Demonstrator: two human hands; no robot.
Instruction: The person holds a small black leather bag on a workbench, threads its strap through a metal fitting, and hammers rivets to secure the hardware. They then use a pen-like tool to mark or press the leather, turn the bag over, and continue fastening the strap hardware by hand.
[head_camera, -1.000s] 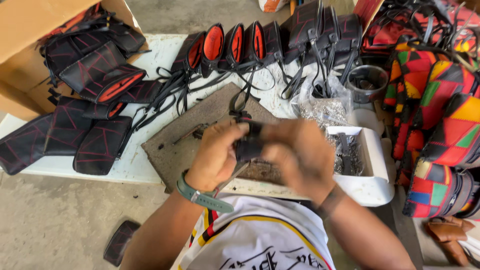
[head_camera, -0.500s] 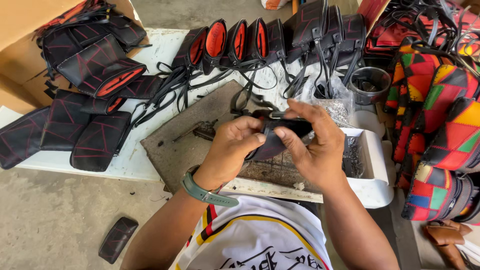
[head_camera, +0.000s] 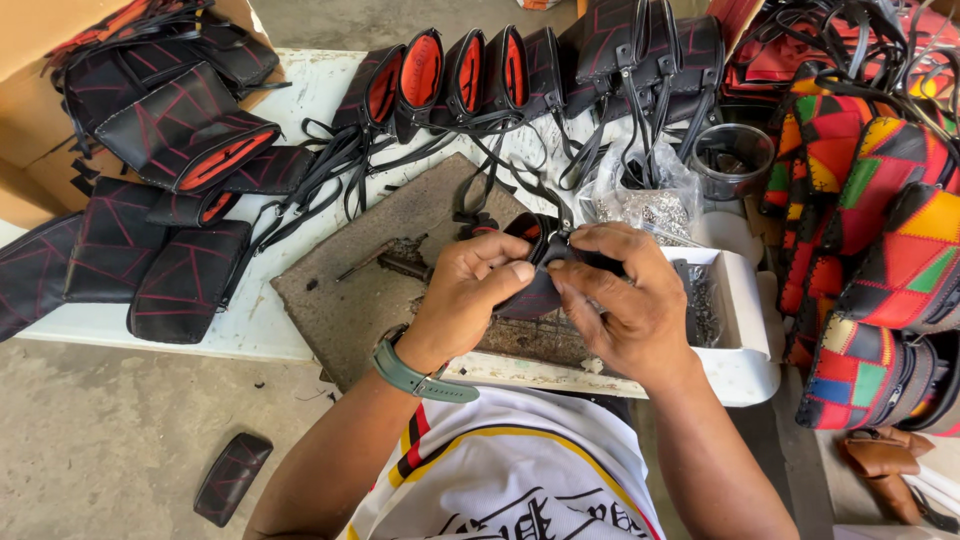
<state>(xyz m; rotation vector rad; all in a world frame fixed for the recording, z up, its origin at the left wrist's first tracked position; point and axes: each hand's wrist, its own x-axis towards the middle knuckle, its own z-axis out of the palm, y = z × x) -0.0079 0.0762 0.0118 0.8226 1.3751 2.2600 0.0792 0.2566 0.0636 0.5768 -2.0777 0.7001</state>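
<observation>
Left hand (head_camera: 470, 290): closed on the small black pouch (head_camera: 535, 290).
Right hand (head_camera: 625, 295): pinched on the same pouch.
Pouch: held over the grey board (head_camera: 350, 300).

Cardboard box (head_camera: 40, 120), brown, open, far up-left of the left hand (head_camera: 470, 290) at the desk (head_camera: 290, 100) corner; black pouches with red lines spill out of it. Clear plastic bag (head_camera: 640, 205), crumpled, holding small silvery metal bits, just above the right hand (head_camera: 625, 300). White rectangular tray-like container (head_camera: 745, 340), open-topped, under and right of the right hand, dark small parts inside. Clear round plastic tub (head_camera: 735, 160), up-right of the right hand, just beside the bag, dark bits inside. Second brown cardboard edge (head_camera: 735, 20) at top, well above right hand, mostly hidden. No labels, signs or screens visible.
</observation>
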